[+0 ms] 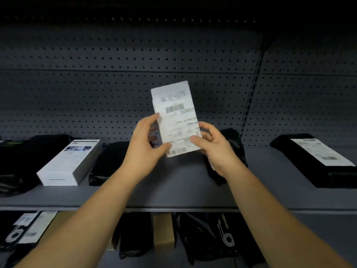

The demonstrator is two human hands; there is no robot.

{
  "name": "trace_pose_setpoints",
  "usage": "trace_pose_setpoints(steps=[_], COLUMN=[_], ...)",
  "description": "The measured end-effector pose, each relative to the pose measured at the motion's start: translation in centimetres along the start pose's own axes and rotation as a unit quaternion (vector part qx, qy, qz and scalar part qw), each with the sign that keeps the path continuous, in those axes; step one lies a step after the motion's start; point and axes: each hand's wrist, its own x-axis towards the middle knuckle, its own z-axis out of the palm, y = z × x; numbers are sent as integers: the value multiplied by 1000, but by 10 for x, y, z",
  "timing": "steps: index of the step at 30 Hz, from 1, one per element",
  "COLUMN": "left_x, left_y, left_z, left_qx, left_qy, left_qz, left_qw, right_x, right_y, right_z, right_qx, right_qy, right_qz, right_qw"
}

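A slim white box (pixel 174 105) with barcodes and printed labels stands nearly upright in the air above the grey shelf (pixel 183 182), its labelled face toward me. My left hand (pixel 144 149) grips its lower left edge, thumb at the bottom and fingertips higher up the side. From the other side my right hand (pixel 216 149) holds the lower right edge, with the thumb pressed on the front face. Both forearms reach up from the bottom of the view.
On the shelf lie a white box (pixel 67 163) at the left, black bags (pixel 108 161), a black pouch (pixel 233 144) behind my right hand, and a black box with a white label (pixel 316 159) at the right. A pegboard wall (pixel 116 93) stands behind. The lower shelf holds cables and packages (pixel 164 231).
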Motion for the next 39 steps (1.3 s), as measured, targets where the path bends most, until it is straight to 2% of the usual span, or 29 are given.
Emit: trace_pose_setpoints(steps=[2,4,7,10,16,18,20,23,26,30,34,39], left_x=[10,19,29,34,35,30,25,15,8,3,-1,-7], left_y=[6,15,23,29,37,38,36,30,25,18,17,11], left_z=[-7,-14,-20,-21,-30,-30,-29,-24,-13,-5,-6,-29], left_qx=[95,166,263,312,329,324,286,135,9,-129,-148,-105], left_qy=[33,35,-37,-121,-205,-185,-135,-44,14,30,26,-18], left_qz=[22,34,99,107,65,46,23,-65,-141,-194,-194,-184], left_qw=[995,985,959,936,920,927,948,988,990,972,969,977], right_x=[2,3,4,2,3,3,4,4,4,3,2,-3], right_y=[-12,-23,-39,-55,-64,-60,-56,-48,-26,-5,1,2], right_z=[-14,-26,-36,-39,-39,-40,-40,-38,-28,-11,-3,7], right_qx=[-77,-174,-290,-338,-383,-351,-265,-161,-136,-38,-1,63], right_qy=[-1,-25,-82,-127,-152,-122,-53,23,-21,-110,-156,-118], right_qz=[-8,0,7,-17,-96,-127,-145,-135,-48,24,15,12], right_qw=[997,984,954,932,906,920,952,977,989,993,988,991])
